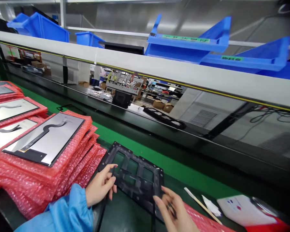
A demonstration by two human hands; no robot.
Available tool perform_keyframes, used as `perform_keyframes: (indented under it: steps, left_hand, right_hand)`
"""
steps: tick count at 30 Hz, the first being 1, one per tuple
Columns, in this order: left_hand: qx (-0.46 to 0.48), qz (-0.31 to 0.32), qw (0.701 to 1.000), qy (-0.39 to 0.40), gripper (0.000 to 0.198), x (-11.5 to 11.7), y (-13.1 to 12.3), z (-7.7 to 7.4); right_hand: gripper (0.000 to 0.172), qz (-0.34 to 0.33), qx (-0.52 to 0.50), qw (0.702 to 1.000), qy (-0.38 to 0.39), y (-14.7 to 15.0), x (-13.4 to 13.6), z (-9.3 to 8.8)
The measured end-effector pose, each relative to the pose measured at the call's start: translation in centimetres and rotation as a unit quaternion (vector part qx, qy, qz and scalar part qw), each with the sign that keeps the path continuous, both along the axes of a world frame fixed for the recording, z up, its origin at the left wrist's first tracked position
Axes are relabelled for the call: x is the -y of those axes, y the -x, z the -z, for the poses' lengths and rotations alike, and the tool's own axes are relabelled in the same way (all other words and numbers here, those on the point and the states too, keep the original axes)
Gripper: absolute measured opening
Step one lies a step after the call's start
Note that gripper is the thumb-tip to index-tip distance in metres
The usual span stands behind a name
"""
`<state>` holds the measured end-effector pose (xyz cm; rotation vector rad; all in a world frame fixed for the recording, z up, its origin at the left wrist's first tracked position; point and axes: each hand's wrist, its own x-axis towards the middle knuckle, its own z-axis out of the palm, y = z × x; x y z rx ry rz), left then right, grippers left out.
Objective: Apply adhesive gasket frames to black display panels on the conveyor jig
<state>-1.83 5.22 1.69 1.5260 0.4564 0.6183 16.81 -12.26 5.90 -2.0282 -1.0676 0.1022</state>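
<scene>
A black frame [141, 183] with several rectangular openings and small holes along its rim lies on the dark green bench in front of me. My left hand [101, 187] is over its left side, thumb and forefinger apart, the other fingers loosely bent. At the frame's right edge is my right hand [175, 209], thumb and forefinger close to the rim, remaining fingers curled. Something small and dark shows among those curled fingers; its kind is unclear. Beside my left arm, a display panel [50, 137] with a dark ribbon cable rests on stacked red bubble-wrap sleeves [70, 170].
More panels [12, 109] lie on red wrap at far left. On the right are a thin stick [203, 206], a white scrap [211, 206] and a whitish packet [241, 209]. Blue bins [186, 45] sit on the shelf above. Past the bench stands a black slotted part [164, 117].
</scene>
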Motion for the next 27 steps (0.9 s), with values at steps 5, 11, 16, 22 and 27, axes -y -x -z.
perform_keyframes:
  steps: [5, 11, 16, 22, 27]
  left_hand:
    - [-0.034, 0.020, 0.999, -0.024, 0.040, 0.9, -0.1, 0.3]
    - [-0.068, -0.003, 0.995, -0.074, 0.041, 1.2, 0.0, 0.2]
    - [-0.080, -0.008, 0.992, -0.093, 0.042, 1.5, -0.1, 0.2]
    - [-0.096, -0.016, 0.989, -0.115, 0.041, 1.7, 0.0, 0.0]
    - [-0.091, -0.016, 0.990, -0.106, 0.041, 1.7, 0.0, -0.2]
  right_hand:
    - [0.029, -0.180, -0.031, 0.982, 0.049, 4.4, -4.7, -1.0]
    - [0.021, -0.166, 0.010, 0.986, -0.002, 5.7, -6.6, 1.2]
    - [0.024, -0.138, 0.109, 0.983, -0.053, 5.6, -6.1, 2.4]
    - [0.024, -0.060, 0.163, 0.984, -0.028, 6.3, -6.4, 2.4]
    - [0.022, -0.097, 0.160, 0.981, -0.042, 6.7, -6.7, 2.8]
